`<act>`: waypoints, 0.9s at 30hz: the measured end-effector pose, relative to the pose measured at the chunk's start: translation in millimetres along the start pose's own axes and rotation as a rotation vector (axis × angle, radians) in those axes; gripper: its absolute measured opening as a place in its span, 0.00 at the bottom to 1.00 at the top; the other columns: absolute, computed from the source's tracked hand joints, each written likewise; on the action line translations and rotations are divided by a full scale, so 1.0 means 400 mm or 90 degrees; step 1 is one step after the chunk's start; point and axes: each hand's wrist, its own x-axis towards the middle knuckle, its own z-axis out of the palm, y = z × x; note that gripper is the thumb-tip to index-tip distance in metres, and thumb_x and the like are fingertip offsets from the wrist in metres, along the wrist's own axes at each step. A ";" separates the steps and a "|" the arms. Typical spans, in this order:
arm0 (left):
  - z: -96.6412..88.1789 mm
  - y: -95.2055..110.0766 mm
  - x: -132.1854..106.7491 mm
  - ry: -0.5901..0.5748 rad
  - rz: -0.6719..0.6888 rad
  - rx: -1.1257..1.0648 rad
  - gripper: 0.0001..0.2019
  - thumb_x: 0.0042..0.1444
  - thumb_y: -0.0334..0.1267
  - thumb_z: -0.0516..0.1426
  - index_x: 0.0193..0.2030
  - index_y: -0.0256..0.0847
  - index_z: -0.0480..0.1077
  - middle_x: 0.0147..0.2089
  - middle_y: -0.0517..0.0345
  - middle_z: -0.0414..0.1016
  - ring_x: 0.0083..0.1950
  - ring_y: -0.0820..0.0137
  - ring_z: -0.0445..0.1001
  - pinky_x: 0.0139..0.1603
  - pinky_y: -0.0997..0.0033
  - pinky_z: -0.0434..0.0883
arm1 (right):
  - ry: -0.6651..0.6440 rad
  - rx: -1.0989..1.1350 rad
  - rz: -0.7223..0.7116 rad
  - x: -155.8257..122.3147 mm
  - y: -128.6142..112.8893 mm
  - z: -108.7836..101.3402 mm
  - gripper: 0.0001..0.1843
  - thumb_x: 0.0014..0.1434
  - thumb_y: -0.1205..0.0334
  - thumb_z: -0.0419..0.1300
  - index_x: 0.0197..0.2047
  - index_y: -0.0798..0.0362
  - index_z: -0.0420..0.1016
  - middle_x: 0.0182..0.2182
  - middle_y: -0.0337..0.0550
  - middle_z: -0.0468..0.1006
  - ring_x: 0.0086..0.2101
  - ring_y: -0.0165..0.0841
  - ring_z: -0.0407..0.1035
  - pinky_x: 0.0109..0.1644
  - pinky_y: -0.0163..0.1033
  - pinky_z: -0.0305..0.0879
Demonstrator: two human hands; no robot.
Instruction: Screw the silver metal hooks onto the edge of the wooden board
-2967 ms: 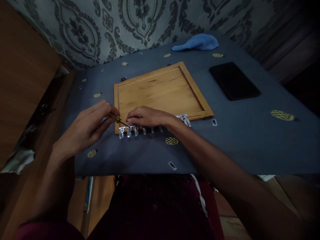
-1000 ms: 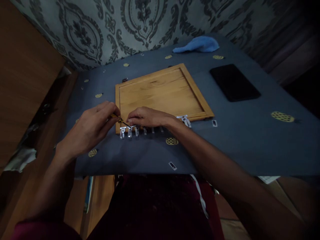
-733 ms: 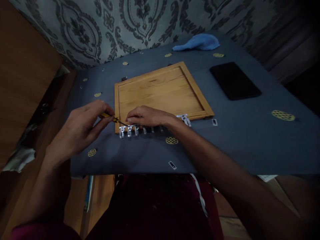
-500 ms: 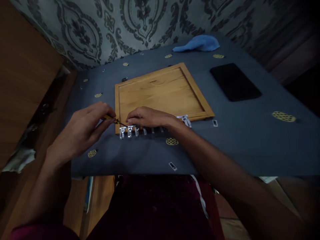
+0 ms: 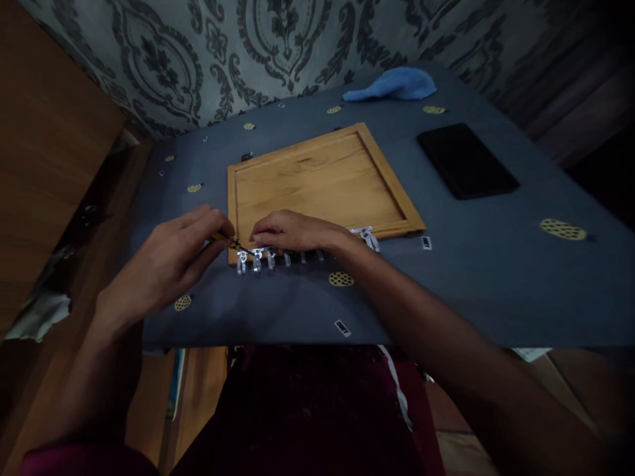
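Note:
My left hand (image 5: 176, 254) pinches the yellow-and-black handle of a small screwdriver (image 5: 235, 244). Its thin shaft points right, toward the second of several shiny metal clips (image 5: 256, 259) along the near edge of a framed wooden panel (image 5: 312, 185). My right hand (image 5: 292, 230) rests over that same edge, thumb and fingers drawn together close to the screwdriver's tip. Whatever sits between those fingertips is too small to make out. Part of the clip row is hidden behind the right hand and wrist; another clip (image 5: 368, 238) shows to the right of the wrist.
A black phone-like slab (image 5: 466, 160) lies on the grey patterned tablecloth (image 5: 446, 284), right of the panel. Toward the wall is a crumpled blue cloth (image 5: 397, 84). Wooden furniture (image 5: 54, 145) borders the table on the left.
My left hand has shifted slightly to the right with the screwdriver, whose handle is now nearer the clips. The right hand and the panel have stayed nearly in place.

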 end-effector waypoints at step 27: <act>-0.002 0.001 0.003 -0.020 0.022 -0.023 0.07 0.69 0.37 0.50 0.44 0.43 0.69 0.40 0.59 0.74 0.38 0.70 0.74 0.39 0.72 0.69 | -0.004 -0.018 -0.001 -0.002 -0.005 -0.001 0.13 0.69 0.64 0.53 0.41 0.59 0.77 0.33 0.44 0.78 0.32 0.30 0.66 0.37 0.35 0.57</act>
